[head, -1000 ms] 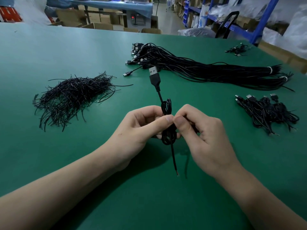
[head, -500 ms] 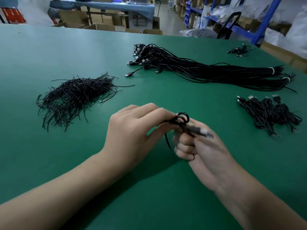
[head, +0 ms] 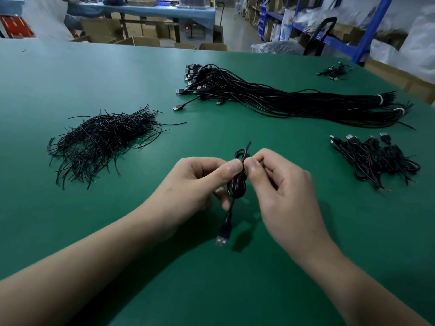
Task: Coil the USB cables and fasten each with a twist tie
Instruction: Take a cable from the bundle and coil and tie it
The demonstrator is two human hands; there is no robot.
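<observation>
Nearest, over the front of the green counter (head: 223, 290): two bare forearms stretched in from the lower corners, meeting above the surface. Left hand (head: 195, 182) curled, thumb and forefinger clamped on the coiled cable (head: 237, 184) from the left. Right hand (head: 282, 184) curled as well, thumb and forefinger pinching the same coil from the right, the two thumb tips almost touching at its waist. Coil held upright between them, clear of the counter, small loops showing above and below the pinch. Below it, the plug (head: 222, 238) dangling on a short straight length, metal end down, just above its own shadow. Above the fingertips, one thin black end poking up; cannot tell whether cable tail or tie.

Further back on the left, well apart from the hands: a loose pile of twist ties (head: 103, 140), thin black strands lying every way, a few straying out toward the middle. On the right at about the same depth: a heap of coiled cables (head: 376, 158), plugs showing at its far edge.

Beyond both, from the middle across to the right: a long bundle of cables (head: 294, 102) lying straight, plugs fanned out at the left end, two white bands (head: 379, 99) round the right end. Near the far right corner, a small cluster of cables (head: 334, 71).

Past the counter's far edge: cardboard boxes (head: 141, 40), a table with a blue cover (head: 150, 10), blue shelving (head: 374, 27) holding bagged goods.
</observation>
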